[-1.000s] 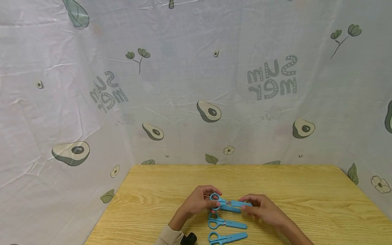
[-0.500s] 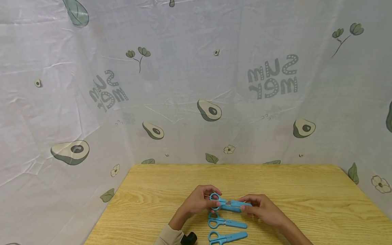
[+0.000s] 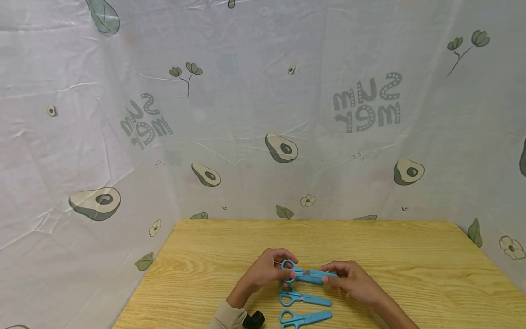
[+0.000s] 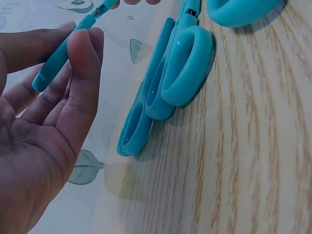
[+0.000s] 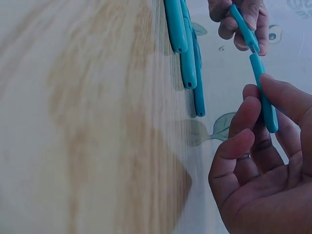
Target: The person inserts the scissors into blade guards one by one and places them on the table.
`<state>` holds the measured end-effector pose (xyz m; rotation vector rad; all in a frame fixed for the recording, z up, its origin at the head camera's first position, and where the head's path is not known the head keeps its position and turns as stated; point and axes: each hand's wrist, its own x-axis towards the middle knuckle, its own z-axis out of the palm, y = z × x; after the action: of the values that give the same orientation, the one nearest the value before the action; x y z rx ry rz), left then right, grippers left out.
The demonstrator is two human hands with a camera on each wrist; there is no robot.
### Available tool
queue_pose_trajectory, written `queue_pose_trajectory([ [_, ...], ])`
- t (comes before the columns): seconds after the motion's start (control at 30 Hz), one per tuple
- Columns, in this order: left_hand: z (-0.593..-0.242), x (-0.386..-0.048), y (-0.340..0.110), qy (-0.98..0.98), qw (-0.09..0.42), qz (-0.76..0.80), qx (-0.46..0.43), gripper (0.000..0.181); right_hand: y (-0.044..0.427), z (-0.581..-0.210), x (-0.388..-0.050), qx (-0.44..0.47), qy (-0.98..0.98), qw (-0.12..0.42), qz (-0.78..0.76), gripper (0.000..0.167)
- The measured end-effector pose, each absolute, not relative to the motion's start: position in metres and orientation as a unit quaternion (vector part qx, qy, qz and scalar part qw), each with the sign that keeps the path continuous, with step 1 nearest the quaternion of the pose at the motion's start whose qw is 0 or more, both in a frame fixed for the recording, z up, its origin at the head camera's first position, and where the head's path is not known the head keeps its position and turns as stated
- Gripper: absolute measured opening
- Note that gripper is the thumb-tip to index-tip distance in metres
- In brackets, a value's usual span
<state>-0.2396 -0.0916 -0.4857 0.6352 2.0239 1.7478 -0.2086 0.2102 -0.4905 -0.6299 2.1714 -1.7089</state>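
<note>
A pair of light-blue scissors [image 3: 298, 273] hangs above the table, its handle end pinched by my left hand [image 3: 265, 273]. My right hand [image 3: 352, 279] pinches the blue blade cover [image 3: 318, 273] at the other end, thumb and fingers on opposite sides in the right wrist view. A short stretch of metal blade shows between handle and cover. Just below the held pair lies another pair of blue scissors [image 3: 310, 279], partly hidden. Two more covered pairs, a middle one [image 3: 314, 300] and a front one [image 3: 314, 318], lie side by side nearer the person.
The wood-grain table [image 3: 213, 246] runs back to a pale printed curtain [image 3: 246, 114] that hangs behind and at both sides. A black device [image 3: 253, 320] sits on the left wrist, by the beige sleeve [image 3: 227, 317].
The cover end of the held scissors looks very slightly lower against the pair beneath. Both hands keep their hold and place, while the head view has shifted a little.
</note>
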Motion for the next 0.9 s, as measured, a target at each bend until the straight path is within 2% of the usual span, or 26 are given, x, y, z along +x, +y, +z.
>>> queue_pose_trajectory([
  [0.9,-0.4864,-0.2396,-0.0913,0.713,0.211,0.623,0.243,0.031,0.2079,-0.4908,-0.2077,-0.188,0.768,0.160,-0.590,0.039],
])
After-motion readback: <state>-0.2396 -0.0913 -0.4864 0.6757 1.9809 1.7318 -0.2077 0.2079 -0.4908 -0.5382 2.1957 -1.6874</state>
